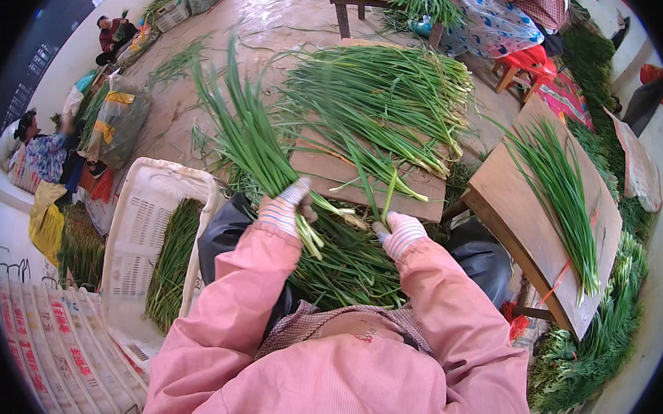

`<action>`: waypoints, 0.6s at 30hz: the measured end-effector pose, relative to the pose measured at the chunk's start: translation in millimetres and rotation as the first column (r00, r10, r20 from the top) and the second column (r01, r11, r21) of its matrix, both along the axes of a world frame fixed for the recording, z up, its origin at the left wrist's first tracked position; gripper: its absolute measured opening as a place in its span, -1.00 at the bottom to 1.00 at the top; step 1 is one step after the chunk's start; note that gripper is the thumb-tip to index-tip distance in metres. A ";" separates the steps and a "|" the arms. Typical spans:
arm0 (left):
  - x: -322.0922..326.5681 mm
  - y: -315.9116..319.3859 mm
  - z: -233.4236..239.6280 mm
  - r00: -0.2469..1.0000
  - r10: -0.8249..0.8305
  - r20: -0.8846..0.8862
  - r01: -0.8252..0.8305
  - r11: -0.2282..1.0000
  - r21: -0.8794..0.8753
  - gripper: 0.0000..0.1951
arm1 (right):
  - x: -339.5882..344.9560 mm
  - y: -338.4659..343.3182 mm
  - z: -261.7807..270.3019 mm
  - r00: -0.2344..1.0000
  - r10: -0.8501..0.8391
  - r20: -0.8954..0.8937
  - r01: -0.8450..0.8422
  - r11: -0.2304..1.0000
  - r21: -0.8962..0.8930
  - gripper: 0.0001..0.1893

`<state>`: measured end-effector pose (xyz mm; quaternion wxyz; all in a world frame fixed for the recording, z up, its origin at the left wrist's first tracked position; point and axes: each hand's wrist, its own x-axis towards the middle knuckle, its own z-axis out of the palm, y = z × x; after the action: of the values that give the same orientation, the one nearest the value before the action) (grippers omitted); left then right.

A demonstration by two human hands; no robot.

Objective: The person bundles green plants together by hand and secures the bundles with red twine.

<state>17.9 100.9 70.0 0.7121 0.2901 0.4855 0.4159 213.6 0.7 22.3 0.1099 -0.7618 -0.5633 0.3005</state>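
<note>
In a striped glove, my left hand (286, 205) is closed around a bunch of garlic chives (256, 140). Its leaves fan up and to the left, while pale stem ends stick out below the fist. My right hand (401, 233), gloved the same way, pinches a single chive stalk (390, 194) between thumb and fingers. Beyond both hands a large heap of chives (378, 90) covers much of a low wooden board (417, 196), pale ends pointing right. Loose green leaves (345, 265) fill my lap below the hands.
On my right, a wooden bench (513, 218) carries a separate chive bundle (559, 204) beside red ties. More bundles (602, 337) are piled beyond it. A white plastic crate (156, 179) with chives stands left. Several people sit around the room; a red stool (525, 68) stands at the far right.
</note>
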 end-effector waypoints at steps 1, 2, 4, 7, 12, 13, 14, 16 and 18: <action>-6.6 4.7 7.8 1.000 -0.007 0.012 0.006 1.000 0.028 -0.77 | 3.3 -5.9 -8.3 0.999 0.025 -0.021 -0.025 0.999 -0.038 -0.59; -13.1 10.2 12.7 0.999 -0.039 -0.034 0.039 0.999 0.025 -0.77 | 12.0 -17.1 -12.6 0.992 0.129 -0.006 -0.128 0.976 -0.176 -0.54; -23.0 10.5 25.6 0.993 -0.096 -0.069 0.101 0.993 0.065 -0.77 | 17.4 -25.9 4.3 0.949 0.314 0.033 -0.270 0.860 -0.434 -0.43; -23.3 4.7 35.0 0.982 -0.173 -0.079 0.176 0.983 0.041 -0.78 | 18.4 -29.9 39.1 0.933 0.356 0.057 -0.314 0.879 -0.359 -0.30; -7.3 -6.3 25.2 0.952 -0.304 -0.033 0.303 0.952 -0.036 -0.78 | -14.1 -19.2 60.9 0.843 0.372 -0.388 -0.251 0.911 0.326 -0.55; -4.1 -6.8 26.8 0.945 -0.327 -0.031 0.325 0.944 -0.050 -0.77 | -16.9 -15.9 56.3 0.828 0.459 -0.321 -0.338 0.867 0.367 -0.65; -1.0 -7.1 29.2 0.937 -0.348 -0.028 0.345 0.936 -0.065 -0.77 | -17.0 -16.6 57.3 0.827 0.468 -0.310 -0.361 0.866 0.345 -0.68; 3.0 -7.0 26.6 0.923 -0.381 -0.055 0.375 0.922 -0.093 -0.77 | -17.3 -16.7 56.8 0.831 0.478 -0.282 -0.405 0.870 0.281 -0.73; 5.4 -7.7 24.1 0.932 -0.360 -0.040 0.356 0.931 -0.079 -0.77 | -16.5 -12.1 51.7 0.850 0.509 -0.136 -0.461 0.844 0.276 -0.74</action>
<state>23.3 93.2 94.1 0.7723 0.3597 0.4579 0.2540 197.1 -11.4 73.9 0.1756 -0.5406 -0.7551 0.3267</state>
